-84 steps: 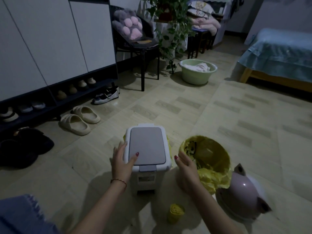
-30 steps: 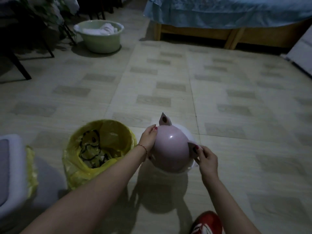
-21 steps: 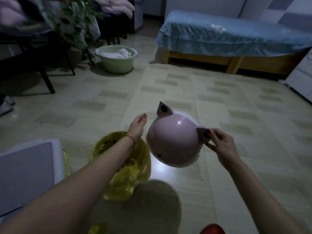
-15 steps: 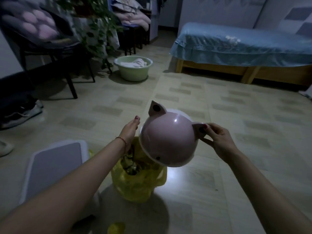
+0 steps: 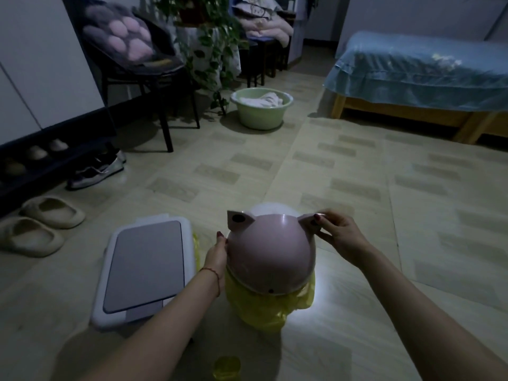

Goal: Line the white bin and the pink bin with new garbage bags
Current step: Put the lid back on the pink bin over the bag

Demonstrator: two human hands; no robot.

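Note:
The pink domed lid (image 5: 270, 254) with two ear-shaped tabs sits over the pink bin, which is wrapped in a yellow garbage bag (image 5: 268, 309) that spills out below the lid. My right hand (image 5: 336, 233) pinches the lid's right ear. My left hand (image 5: 217, 253) presses flat against the lid's left side. The white bin (image 5: 145, 270) with its grey lid closed stands just to the left, a strip of yellow bag showing at its right edge. A yellow roll of bags (image 5: 226, 367) lies on the floor close to me.
Beige slippers (image 5: 41, 224) and sneakers (image 5: 96, 170) lie by a shoe shelf on the left. A black chair (image 5: 143, 67), a potted plant (image 5: 211, 48) and a green basin (image 5: 261, 107) stand further back. A bed with a blue cover (image 5: 420, 70) is at the right.
Both hands lifted the pink lid off the floor on the right, carried it left and lowered it onto the yellow-bagged bin. Before that my hands were at the white bin.

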